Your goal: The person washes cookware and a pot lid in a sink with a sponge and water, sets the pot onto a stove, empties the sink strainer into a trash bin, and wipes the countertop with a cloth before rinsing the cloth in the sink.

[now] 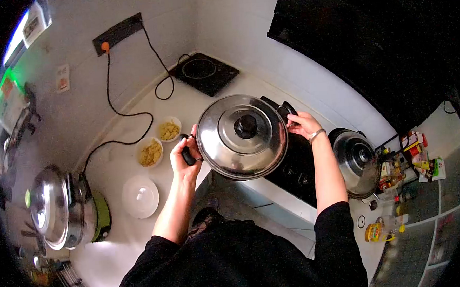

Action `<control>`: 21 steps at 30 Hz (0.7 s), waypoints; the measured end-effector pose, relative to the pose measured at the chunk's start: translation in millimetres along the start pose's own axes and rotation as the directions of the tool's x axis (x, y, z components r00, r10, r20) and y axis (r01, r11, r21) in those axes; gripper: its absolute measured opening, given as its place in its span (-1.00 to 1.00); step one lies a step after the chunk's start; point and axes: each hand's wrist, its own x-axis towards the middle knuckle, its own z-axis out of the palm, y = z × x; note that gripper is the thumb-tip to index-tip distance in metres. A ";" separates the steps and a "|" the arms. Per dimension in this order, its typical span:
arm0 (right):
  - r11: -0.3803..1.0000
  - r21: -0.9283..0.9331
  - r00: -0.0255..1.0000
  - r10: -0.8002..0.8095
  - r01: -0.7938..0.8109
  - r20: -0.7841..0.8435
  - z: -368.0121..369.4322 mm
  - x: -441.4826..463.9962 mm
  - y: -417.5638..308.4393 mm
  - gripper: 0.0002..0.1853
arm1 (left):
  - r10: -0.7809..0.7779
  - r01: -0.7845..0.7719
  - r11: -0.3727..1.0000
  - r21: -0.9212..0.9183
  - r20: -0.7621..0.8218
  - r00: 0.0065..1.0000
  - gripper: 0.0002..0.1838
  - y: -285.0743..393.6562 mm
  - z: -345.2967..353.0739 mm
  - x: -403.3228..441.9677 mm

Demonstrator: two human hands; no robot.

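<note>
I have the lidded pot [241, 150] up between both hands, over the front edge of the stove [297, 179], its black knob [246, 126] facing my camera. My left hand [187, 155] is closed around the near-side black handle, fingers curled under and forearm angled up and inward from the black sleeve. My right hand [303, 125] grips the opposite handle from the outer side, a little farther forward; that forearm runs nearly straight ahead, a bangle [317, 135] at the wrist. Both elbows sit away from the body.

Left of the pot, on the white bench [112, 175], I see two bowls of pale yellow food [150, 152] side by side and a white dish [140, 197] nearer me. An induction plate [205, 73] lies in the far corner. To the right stands a second pot [357, 163] with a glass lid.
</note>
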 end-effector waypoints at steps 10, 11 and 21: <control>0.985 0.132 0.974 0.138 -0.115 -0.181 -8.1 64.6 -53.1 -0.75 | -0.370 0.320 0.921 0.222 0.247 0.896 -0.30 57.9 36.0 212.7; 0.984 0.175 0.963 0.082 -0.037 -0.255 -2.6 67.9 -59.1 -0.76 | -0.132 0.095 0.924 0.371 0.078 0.988 -0.34 55.1 37.0 232.9; 0.826 0.519 0.924 -0.005 0.219 -0.382 46.6 216.3 -37.1 -0.84 | -0.035 0.408 0.451 0.794 -0.441 0.897 -0.76 -8.0 -136.6 227.2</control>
